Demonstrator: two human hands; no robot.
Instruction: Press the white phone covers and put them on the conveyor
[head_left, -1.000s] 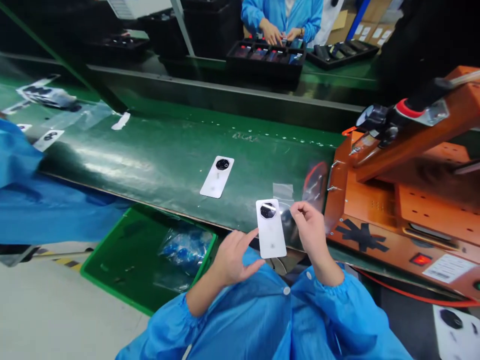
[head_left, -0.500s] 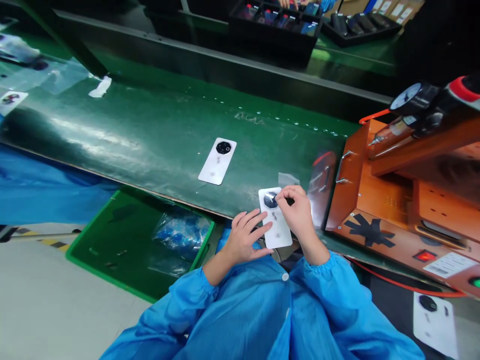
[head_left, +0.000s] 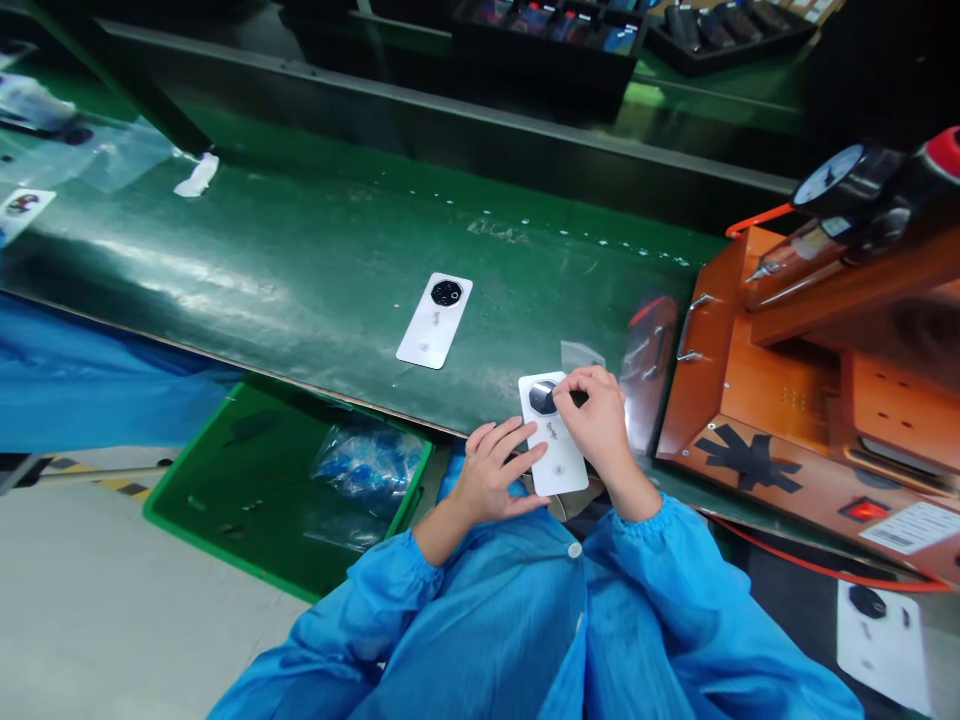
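A white phone back panel (head_left: pixel 561 455) with a dark round camera area lies at the bench's front edge, its lower end over the edge. My left hand (head_left: pixel 491 475) rests on its left side with fingers spread. At the camera area, my right hand (head_left: pixel 596 415) has thumb and forefinger pinched together; what they hold, if anything, is too small to make out. A second white panel (head_left: pixel 435 325) lies flat further left on the green bench (head_left: pixel 315 240).
An orange machine (head_left: pixel 720 370) with a gauge stands at right, a clear plastic piece (head_left: pixel 649 350) beside it. Below the bench are a green bin (head_left: pixel 247 500) with plastic bags and, at lower right, another white panel (head_left: pixel 881 645). Black trays (head_left: pixel 555 55) stand behind.
The view has shifted slightly. Both hands keep nearly the same place on the panel, my right thumb and forefinger still pinched at the camera area. A person's hand behind the trays has left view.
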